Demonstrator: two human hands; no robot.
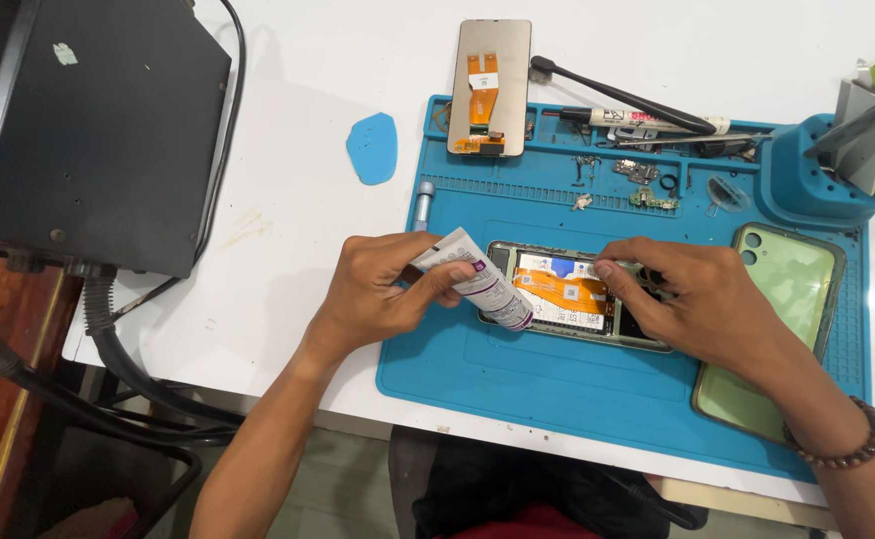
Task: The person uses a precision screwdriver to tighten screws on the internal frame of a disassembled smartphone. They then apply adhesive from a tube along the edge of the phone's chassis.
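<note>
Your left hand (377, 294) grips the glue tube (477, 279), nozzle angled onto the opened phone (572, 297); your right hand (692, 299) fingertips pinch its top edge, steadying it on the blue mat (557, 384).

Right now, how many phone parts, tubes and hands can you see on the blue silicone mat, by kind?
Opened phone body, detached screen panel, pale green back cover: 3
Tubes, white tube, white marker-like tube: 2
Hands, left hand, right hand: 2
Total: 7

Opened phone (567, 296) on mat (557, 384), back cover (772, 319) right of it
</note>
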